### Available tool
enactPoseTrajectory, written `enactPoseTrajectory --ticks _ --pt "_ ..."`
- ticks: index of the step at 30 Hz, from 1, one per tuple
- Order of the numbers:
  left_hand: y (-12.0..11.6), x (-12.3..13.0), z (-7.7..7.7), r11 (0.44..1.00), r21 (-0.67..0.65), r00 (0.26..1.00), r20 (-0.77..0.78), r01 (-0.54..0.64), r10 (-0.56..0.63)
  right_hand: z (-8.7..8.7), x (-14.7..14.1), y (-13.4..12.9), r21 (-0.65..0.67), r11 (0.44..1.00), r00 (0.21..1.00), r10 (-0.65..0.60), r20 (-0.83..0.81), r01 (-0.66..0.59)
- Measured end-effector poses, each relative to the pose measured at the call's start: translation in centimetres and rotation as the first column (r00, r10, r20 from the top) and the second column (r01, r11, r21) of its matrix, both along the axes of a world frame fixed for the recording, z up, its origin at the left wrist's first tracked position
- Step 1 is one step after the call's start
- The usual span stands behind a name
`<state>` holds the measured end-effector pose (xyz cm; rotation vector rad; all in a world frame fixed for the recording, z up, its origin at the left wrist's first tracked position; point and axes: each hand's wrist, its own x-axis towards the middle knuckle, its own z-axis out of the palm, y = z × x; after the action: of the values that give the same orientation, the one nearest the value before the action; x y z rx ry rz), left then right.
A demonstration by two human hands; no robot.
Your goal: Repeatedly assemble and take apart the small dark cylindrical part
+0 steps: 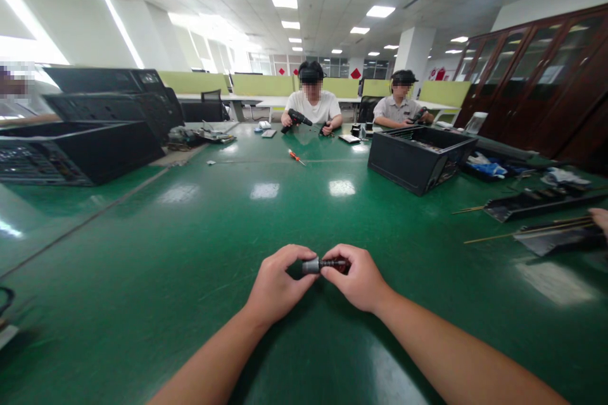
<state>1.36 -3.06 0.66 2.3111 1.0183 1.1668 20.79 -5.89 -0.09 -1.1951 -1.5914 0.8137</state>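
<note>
Above the near middle of the green table [213, 221], both hands hold one small part made of a grey metal cylinder [311, 265] and a dark ridged shaft [327, 263]. My left hand [280, 278] pinches the grey cylinder between thumb and fingers. On the shaft side, my right hand [358, 278] closes its thumb and fingertips; a reddish-brown end shows partly behind them. The part lies level, pointing left to right. I cannot tell whether the cylinder and shaft are joined or just touching.
A red-handled screwdriver [295, 156] lies farther out. Black computer cases stand at left [80, 152] and right [418, 155]. Metal strips [536, 199] lie at right, near another person's hand [599, 218]. Across the table, a person [312, 104] holds a power drill [298, 118].
</note>
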Motion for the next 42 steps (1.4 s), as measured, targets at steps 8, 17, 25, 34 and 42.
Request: enactPoseTrajectory --ticks 8,17,25,34,42 --pt "0.11 -0.08 -0.25 1.0 -0.003 1.0 -0.004 -0.006 0.006 0.02 -0.06 -0.04 0.011 1.0 1.0 -0.008 -0.008 0.008" --pt "0.1 -0.19 -0.13 1.0 0.006 1.0 0.007 -0.018 0.018 0.12 0.06 -0.17 0.021 1.0 1.0 -0.02 -0.001 0.02" --pt "0.11 -0.06 0.02 1.0 0.016 1.0 0.013 -0.015 0.014 0.21 0.07 -0.05 0.014 1.0 1.0 -0.022 -0.01 0.022" --pt "0.0 -0.13 0.32 1.0 0.028 1.0 0.01 -0.013 0.013 0.37 0.04 -0.19 0.019 0.999 0.999 -0.041 0.003 0.041" --pt "0.04 -0.2 0.23 0.999 0.029 1.0 0.004 -0.019 0.019 0.48 0.03 -0.15 0.033 0.998 0.998 -0.056 0.012 0.055"
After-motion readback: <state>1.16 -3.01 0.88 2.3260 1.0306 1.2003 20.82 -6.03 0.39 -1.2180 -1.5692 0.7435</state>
